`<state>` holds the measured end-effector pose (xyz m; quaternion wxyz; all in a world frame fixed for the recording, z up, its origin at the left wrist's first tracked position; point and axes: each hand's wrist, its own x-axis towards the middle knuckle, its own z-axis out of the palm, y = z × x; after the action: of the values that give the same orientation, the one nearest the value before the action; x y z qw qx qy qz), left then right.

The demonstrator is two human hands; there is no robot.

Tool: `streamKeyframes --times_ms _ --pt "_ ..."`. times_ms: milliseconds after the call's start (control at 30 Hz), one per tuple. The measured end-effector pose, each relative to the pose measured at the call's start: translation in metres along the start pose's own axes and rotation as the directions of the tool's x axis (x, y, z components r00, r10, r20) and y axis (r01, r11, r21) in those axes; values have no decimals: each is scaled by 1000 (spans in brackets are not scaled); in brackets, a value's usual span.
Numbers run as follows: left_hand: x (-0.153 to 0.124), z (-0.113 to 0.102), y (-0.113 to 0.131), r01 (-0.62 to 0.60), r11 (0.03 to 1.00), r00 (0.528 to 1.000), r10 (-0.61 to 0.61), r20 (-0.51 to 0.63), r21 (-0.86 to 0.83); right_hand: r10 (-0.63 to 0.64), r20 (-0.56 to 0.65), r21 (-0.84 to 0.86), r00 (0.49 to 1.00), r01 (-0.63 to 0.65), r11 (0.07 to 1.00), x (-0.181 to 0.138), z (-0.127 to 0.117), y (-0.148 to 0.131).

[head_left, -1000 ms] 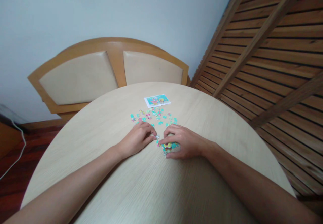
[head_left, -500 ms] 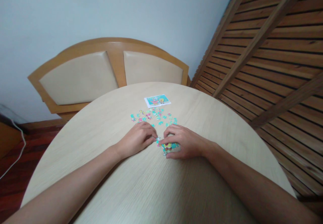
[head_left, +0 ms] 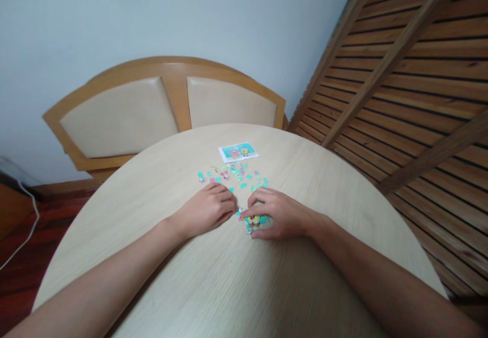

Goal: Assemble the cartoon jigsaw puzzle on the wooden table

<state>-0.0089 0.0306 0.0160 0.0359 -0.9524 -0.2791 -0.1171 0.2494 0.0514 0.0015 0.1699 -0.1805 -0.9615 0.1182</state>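
White cable (head_left: 23, 211): far left of the joined puzzle patch (head_left: 254, 220), off the table on the dark floor.
Bench back (head_left: 152, 109): behind and left of the patch, beyond the table's far rim, with two cream pads in a wooden frame.
Table (head_left: 213, 287): round, pale wood; the patch lies on it near the middle.
Left hand (head_left: 208, 211): just left of the patch, palm down, fingers curled close together, their tips on the tabletop beside a small piece (head_left: 239, 209). Whether they pinch it I cannot tell at this size.
Loose pieces (head_left: 232, 174): scattered just behind the patch, mostly turquoise and pink.
Picture card (head_left: 238, 152): further behind the patch, past the loose pieces, lying flat.
Right hand (head_left: 280, 213): over the patch's right side, forefinger along its far edge and thumb along its near edge, pinching it against the table.
Slatted wooden panel (head_left: 412, 73): well to the right of the patch, leaning behind the table.
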Motion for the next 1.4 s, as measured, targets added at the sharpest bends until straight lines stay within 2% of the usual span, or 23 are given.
streamKeyframes --times_ms 200,467,533,667,767,967,1133,1233,1333,1400 --pt "2 -5 5 -76 987 996 67 66 144 18 12 -8 1000 -18 1000 0 0 0" --pt "-3 -3 -1 -26 999 1000 26 1 -48 32 9 -17 999 -32 999 -1 0 -2" --pt "-4 -3 -6 4 998 1000 -5 -18 -70 43 15 -31 999 -43 999 -1 0 -3" --pt "-10 0 -23 136 987 986 -144 -88 -88 46 9 1 999 -46 999 1 0 -5" --pt "-16 7 -39 165 978 976 -180 -122 -126 57 -42 43 998 -55 998 2 1 -1" --pt "-21 22 -56 246 959 951 -267 -156 -137 242 -194 -20 951 -250 968 -2 1 12" --pt "-15 25 -51 325 934 913 -351 -206 -152 320 -115 -57 940 -328 943 -1 7 14" --pt "-10 25 -43 337 927 902 -369 -226 -167 375 -151 -87 915 -390 917 1 9 13" --pt "-5 24 -33 275 949 932 -302 -200 -155 411 -184 -94 893 -432 897 2 8 14" --pt "-3 24 -28 230 962 954 -253 -163 -145 389 -148 -77 909 -403 912 1 8 15"
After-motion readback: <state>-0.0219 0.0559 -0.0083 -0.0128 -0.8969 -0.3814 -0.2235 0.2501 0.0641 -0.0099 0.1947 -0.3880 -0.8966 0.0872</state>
